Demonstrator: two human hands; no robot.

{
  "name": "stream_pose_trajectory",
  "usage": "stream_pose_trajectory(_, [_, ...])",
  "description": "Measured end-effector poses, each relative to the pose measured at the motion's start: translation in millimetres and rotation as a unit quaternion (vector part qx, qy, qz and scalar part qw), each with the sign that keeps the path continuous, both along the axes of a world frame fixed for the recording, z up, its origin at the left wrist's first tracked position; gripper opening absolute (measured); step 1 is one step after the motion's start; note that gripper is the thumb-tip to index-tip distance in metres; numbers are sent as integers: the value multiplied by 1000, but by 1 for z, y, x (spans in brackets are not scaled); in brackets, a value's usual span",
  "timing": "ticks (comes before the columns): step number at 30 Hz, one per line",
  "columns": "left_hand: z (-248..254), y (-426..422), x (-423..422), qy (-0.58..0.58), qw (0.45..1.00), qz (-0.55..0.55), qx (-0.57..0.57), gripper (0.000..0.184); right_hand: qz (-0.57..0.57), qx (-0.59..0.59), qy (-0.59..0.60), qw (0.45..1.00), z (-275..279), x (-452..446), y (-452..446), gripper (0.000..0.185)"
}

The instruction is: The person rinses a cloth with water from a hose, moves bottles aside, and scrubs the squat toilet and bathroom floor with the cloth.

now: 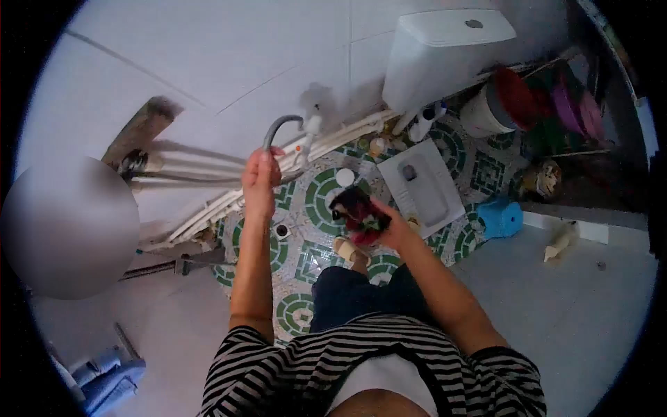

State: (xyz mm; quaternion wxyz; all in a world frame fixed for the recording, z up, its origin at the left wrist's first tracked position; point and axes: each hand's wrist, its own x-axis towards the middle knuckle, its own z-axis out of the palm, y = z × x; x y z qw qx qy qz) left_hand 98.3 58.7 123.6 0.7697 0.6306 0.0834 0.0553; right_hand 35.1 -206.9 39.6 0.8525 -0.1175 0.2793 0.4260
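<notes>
Clasping a grey hose (273,130) with the left hand (260,182) curling around it, just left of a white pipe valve (314,127). Gripping a dark, red-patterned item (358,210), too blurred to identify, in the right hand (389,226), fingers mostly hiding; holding it above the tiled floor (316,260), left of the squat toilet (431,191).

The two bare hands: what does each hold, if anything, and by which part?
The left hand holds the grey curved hose below its bend. The right hand holds a dark red-and-black object by its right side; its material is unclear.
</notes>
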Motion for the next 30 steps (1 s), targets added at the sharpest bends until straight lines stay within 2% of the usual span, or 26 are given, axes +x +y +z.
stream_pose_trajectory(2, [29,-3,-10,-28,997,-58,52,27,4,-98,-93,991,38,8,19,57])
stream_pose_trajectory(4, [48,-9,-22,-57,982,-147,108,24,40,0,-106,994,21,28,25,64])
stream_pose_trajectory(7, [36,-19,-60,-109,919,-296,236,21,-21,-113,-46,992,29,44,37,69])
stream_pose_trajectory(8, [36,-22,-71,-103,901,-377,188,24,3,-49,-129,990,46,46,42,70])
stream_pose_trajectory(9, [31,-25,-82,-68,849,-456,258,24,24,21,-209,977,59,45,41,70])
stream_pose_trajectory(10, [21,-23,-91,-27,784,-530,321,28,34,37,-199,979,43,50,38,64])
stream_pose_trajectory(11, [3,-19,-101,-32,794,-519,316,29,41,48,-188,980,15,55,29,58])
stream_pose_trajectory(13, [-28,-12,-119,-47,808,-507,294,32,8,-60,-118,991,-45,54,4,45])
stream_pose_trajectory(14, [-7,4,-124,-35,862,-385,328,32,-23,-102,-90,990,-55,53,1,44])
stream_pose_trajectory(15, [-21,28,-124,54,914,-247,316,33,-58,-148,-61,985,-62,51,-3,43])
stream_pose_trajectory(16, [-34,55,-118,138,939,-107,295,34,-74,-197,-45,976,-62,47,-6,43])
stream_pose_trajectory(17, [-24,81,-109,125,944,58,299,35,-88,-247,-28,965,-59,43,-7,43])
stream_pose_trajectory(18, [-13,111,-99,108,924,219,293,36,-80,-301,-23,950,-45,35,-9,43])
stream_pose_trajectory(19, [-31,156,-90,13,836,374,401,39,-70,-354,-18,932,-36,28,-13,44])
stream_pose_trajectory(20, [8,165,-80,-50,712,475,515,43,-93,-342,-32,935,-35,24,-18,44])
stream_pose_trajectory(21, [21,192,-75,-78,632,497,589,45,-100,-353,-18,930,-36,21,-25,46])
stream_pose_trajectory(23, [40,217,-60,-29,617,444,649,37,-115,-372,14,921,-45,14,-42,49])
stream_pose_trajectory(24, [40,225,-54,1,636,431,640,33,-115,-342,-29,932,-60,11,-56,48])
stream_pose_trajectory(26, [37,236,-41,58,673,398,620,27,-84,-341,-39,936,-65,12,-74,47])
stream_pose_trajectory(28, [25,239,-33,10,810,365,459,25,-96,-345,-38,933,-51,10,-75,45])
stream_pose_trajectory(30, [32,220,-26,-21,903,343,259,30,-147,-354,-29,923,-27,7,-64,43])
